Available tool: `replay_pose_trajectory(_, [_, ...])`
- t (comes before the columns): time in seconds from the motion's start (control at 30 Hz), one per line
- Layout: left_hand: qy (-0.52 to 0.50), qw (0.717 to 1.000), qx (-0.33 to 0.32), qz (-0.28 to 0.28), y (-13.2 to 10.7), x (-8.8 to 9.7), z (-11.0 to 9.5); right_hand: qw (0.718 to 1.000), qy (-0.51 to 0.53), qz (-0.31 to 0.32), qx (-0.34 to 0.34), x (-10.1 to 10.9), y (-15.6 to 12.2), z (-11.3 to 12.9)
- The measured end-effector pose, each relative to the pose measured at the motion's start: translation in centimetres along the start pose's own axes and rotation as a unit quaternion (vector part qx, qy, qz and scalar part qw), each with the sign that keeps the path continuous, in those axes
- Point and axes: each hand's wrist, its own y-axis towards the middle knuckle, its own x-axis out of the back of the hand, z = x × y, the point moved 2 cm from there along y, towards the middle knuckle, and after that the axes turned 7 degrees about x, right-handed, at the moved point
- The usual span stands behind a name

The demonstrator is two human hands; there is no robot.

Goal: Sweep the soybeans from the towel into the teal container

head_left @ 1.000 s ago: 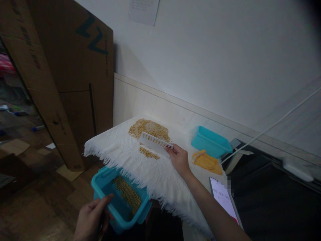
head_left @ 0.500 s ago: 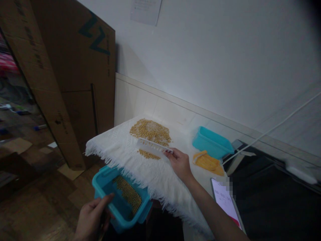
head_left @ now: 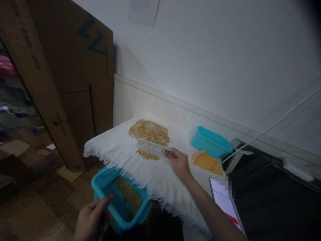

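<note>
My right hand (head_left: pixel 179 163) pinches one end of a white plastic strip (head_left: pixel 150 145) with a row of small marks or holes along it. The strip stands on edge on the white fringed cloth (head_left: pixel 110 142). Behind it lies a large heap of yellow beans (head_left: pixel 140 128), possibly soybeans, mixed with something whitish. A small row of beans (head_left: pixel 147 155) lies on its near side. Below the cloth's fringe, my left hand (head_left: pixel 91 216) grips the near rim of a turquoise plastic bin (head_left: pixel 112 214), thumb over the edge. Beans (head_left: pixel 129 195) cover part of its bottom.
A second turquoise bin (head_left: pixel 212 140) stands at the table's right, by the wall. Before it lies a crumpled yellow cloth or bag (head_left: pixel 207 162). A phone (head_left: pixel 224 201) with a lit screen lies beside my right forearm. A tall cardboard box (head_left: pixel 80 73) stands left.
The whole view has shifted slightly. Both hands, the strip and the bin look almost the same against the cloth.
</note>
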Motion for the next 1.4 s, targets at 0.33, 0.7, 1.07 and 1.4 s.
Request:
replay_pose_trajectory(0.33, [0.009, 1.000, 0.003, 0.005, 0.03, 0.06, -0.09, 1.000, 0.002, 0.005, -0.011, 0.09, 0.05, 0.44])
replay_pose_trajectory(0.7, [0.005, 1.000, -0.005, 0.008, -0.46, -0.01, -0.54, 1.000, -0.003, 0.026, -0.002, -0.27, 0.07, 0.31])
replay_pose_trajectory(1.07, [-0.003, 1.000, 0.001, 0.014, -0.23, -0.06, -0.40, 0.999, -0.015, 0.033, 0.002, -0.73, 0.30, 0.87])
replay_pose_trajectory(1.4, [0.006, 1.000, -0.006, 0.013, -0.13, 0.03, -0.17, 0.999, 0.006, 0.038, 0.008, -0.89, 0.14, 0.85])
